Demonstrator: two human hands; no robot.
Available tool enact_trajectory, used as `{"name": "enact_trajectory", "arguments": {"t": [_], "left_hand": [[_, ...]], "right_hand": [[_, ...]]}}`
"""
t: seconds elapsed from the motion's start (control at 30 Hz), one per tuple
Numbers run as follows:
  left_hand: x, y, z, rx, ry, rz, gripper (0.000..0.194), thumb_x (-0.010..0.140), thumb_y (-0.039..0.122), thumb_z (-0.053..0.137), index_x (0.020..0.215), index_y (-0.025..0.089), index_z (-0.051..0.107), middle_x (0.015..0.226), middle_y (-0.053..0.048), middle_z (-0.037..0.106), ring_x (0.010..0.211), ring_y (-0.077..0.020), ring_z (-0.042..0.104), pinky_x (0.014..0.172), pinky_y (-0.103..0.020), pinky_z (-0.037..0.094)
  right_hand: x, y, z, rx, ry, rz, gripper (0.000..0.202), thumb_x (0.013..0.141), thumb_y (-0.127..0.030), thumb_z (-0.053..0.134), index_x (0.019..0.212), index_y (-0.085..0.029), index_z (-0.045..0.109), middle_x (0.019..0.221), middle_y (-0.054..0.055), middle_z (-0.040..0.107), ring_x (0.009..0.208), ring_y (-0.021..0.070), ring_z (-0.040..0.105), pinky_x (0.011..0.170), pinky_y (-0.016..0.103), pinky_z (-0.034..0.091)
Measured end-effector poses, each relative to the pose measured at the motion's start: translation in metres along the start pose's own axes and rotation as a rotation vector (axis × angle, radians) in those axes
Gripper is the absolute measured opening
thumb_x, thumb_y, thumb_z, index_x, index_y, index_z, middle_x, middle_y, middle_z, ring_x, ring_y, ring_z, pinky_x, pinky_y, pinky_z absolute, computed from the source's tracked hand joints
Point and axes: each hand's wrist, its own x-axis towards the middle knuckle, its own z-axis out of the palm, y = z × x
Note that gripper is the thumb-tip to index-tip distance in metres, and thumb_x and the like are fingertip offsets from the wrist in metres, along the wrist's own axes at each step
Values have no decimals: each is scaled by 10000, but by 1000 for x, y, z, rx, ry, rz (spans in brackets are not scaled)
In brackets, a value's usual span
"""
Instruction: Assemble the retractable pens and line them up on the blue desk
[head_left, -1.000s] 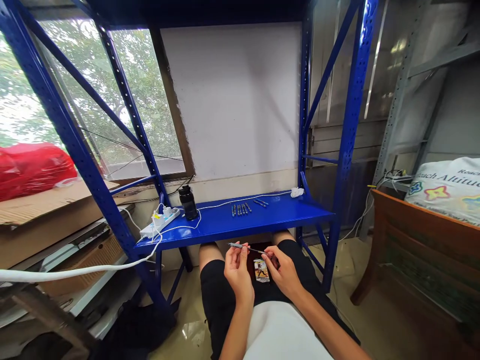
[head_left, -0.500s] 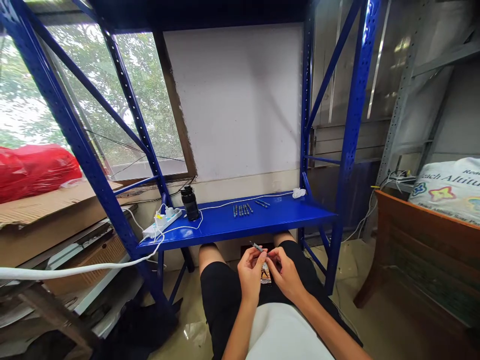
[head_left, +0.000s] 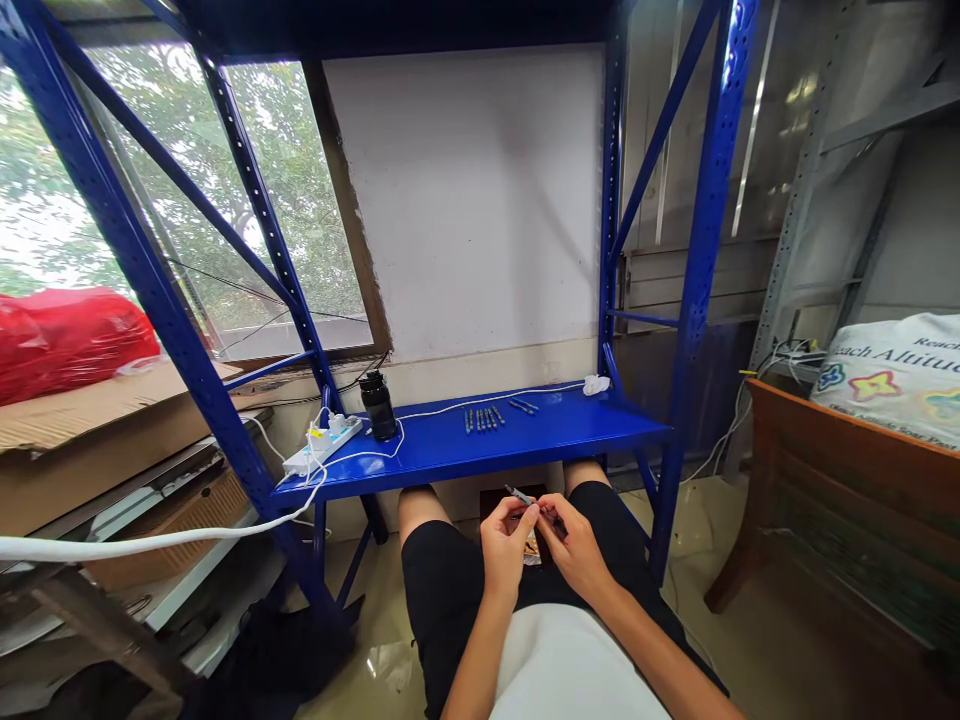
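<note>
Between my fingertips, above my lap, is a thin grey pen-like piece (head_left: 517,494), its tip pointing up and to the left. My left hand (head_left: 504,540) pinches it, thumb against fingers. My right hand (head_left: 571,540) meets the left one and is closed on a dark slim part (head_left: 556,522), mostly hidden by the fingers. Below and behind the hands, a small colourful packet (head_left: 532,550) is partly visible. Several dark pens (head_left: 484,420) lie in a row on the blue shelf, and a few more (head_left: 523,406) lie to their right.
The blue shelf (head_left: 450,462) spans in front of my knees. On its left stand a black bottle (head_left: 378,406) and a white power strip (head_left: 322,448) with cables. A white crumpled item (head_left: 596,385) lies at the back right. A wooden chair (head_left: 847,500) is at the right.
The grey piece has tilted and shifted slightly right between my hands. My right knee has moved a little outward, and the camera view has shifted slightly.
</note>
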Motion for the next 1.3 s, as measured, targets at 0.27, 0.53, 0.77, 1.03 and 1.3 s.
{"name": "enact_trajectory", "arguments": {"t": [0.27,0.53,0.77,1.03,1.3], "left_hand": [[-3,4,4,70,-34,7,407,921,545,777,1092,179,828,1094,-123,800,1062,-274,748,951,-365,595],[0,-2,8,-30,31,28,429,862,504,854,1132,184,758,1091,-108,774,1028,-238,750,960,-356,586],[-3,3,10,-257,-95,-1,736,894,399,826,1554,284,523,1398,-143,726,1287,-286,689,1088,-440,553],[-3,7,9,-252,-82,-36,625,864,399,844,1429,219,646,1346,-174,750,1196,-294,729,1050,-438,571],[-4,7,7,-171,-5,-46,514,894,444,834,1332,209,703,1217,-138,790,1095,-248,752,990,-364,580]], "right_hand": [[-1,-1,-4,4,-19,-4,234,1104,-405,526,1127,-234,683,1007,53,739,878,204,700,803,304,542],[-4,2,-5,-12,-10,-13,254,1107,-414,515,1185,-240,682,1050,59,760,916,215,725,829,302,556],[-3,2,-8,-20,-10,-4,261,1113,-423,507,1178,-233,673,1061,66,751,935,216,714,856,310,548],[-3,-1,-7,-29,-8,-11,272,1106,-437,509,1142,-231,682,1007,63,740,889,222,699,825,321,548],[-2,-1,-5,-30,-28,-46,233,1108,-411,516,1141,-238,668,1002,56,707,899,215,678,824,318,528]]}}
